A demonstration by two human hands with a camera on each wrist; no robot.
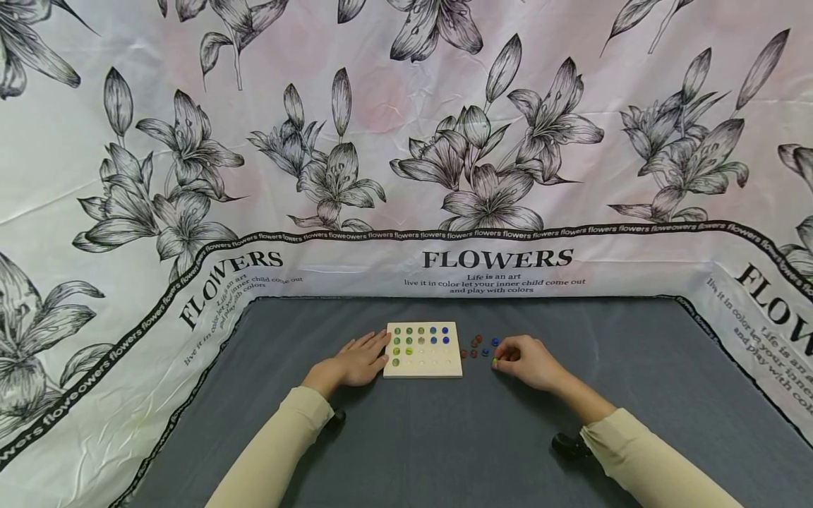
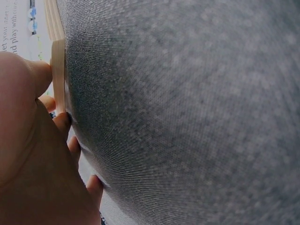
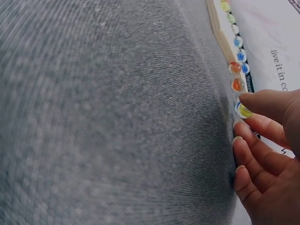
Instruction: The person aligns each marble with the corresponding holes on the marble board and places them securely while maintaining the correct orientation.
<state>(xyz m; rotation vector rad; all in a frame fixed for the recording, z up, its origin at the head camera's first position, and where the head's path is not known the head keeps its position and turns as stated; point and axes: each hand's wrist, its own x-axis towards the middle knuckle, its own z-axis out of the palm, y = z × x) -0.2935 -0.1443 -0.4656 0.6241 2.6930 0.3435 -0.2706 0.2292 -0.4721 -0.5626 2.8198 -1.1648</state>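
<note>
A pale wooden board (image 1: 435, 367) with rows of round hollows lies on the grey cloth. Green marbles fill much of its left side, yellowish ones (image 1: 409, 351) sit lower left, and blue ones (image 1: 445, 330) stand at the upper right. My left hand (image 1: 360, 361) lies flat with its fingers spread, touching the board's left edge; in the left wrist view the thumb meets the wooden side (image 2: 57, 70). To the right of the board, my right hand (image 1: 527, 361) pinches a yellow-green marble (image 3: 243, 110) between thumb and index finger, low over the cloth.
Several reddish-brown marbles (image 1: 473, 353) and a few blue ones (image 1: 495, 342) lie loose between the board and my right hand. A white flower-printed cloth (image 1: 356, 268) rises behind the grey surface (image 1: 444, 444). Dark devices (image 1: 569, 446) sit under both wrists.
</note>
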